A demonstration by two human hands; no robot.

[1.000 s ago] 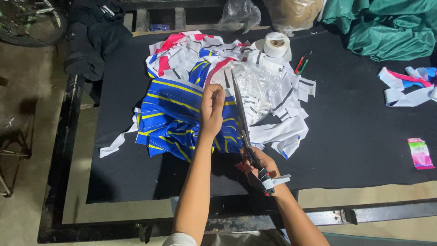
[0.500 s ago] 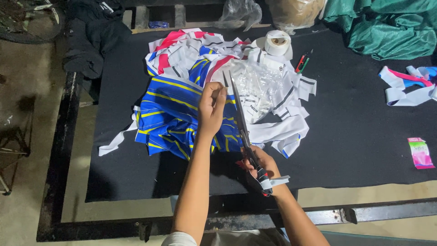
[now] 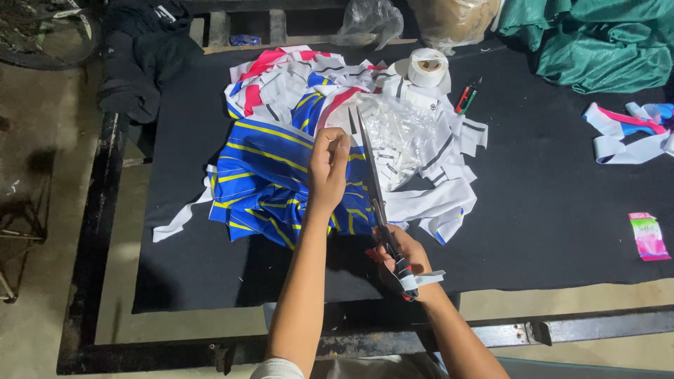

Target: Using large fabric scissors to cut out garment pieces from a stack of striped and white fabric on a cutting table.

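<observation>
A single head-worn camera looks steeply down and forward from the near edge of the black table (image 3: 547,175), close enough that both forearms rise from the bottom of the frame, and takes in the whole width of the surface to its far edge, with bare floor (image 3: 42,210) beyond its left edge.

Large scissors (image 3: 370,168): 1. Tape roll (image 3: 427,69): 1. Small snips (image 3: 465,97): 1. Pink sachet (image 3: 648,236): 1. Blue striped fabric (image 3: 270,175): 1. Clear plastic bag (image 3: 400,130): 1.
</observation>
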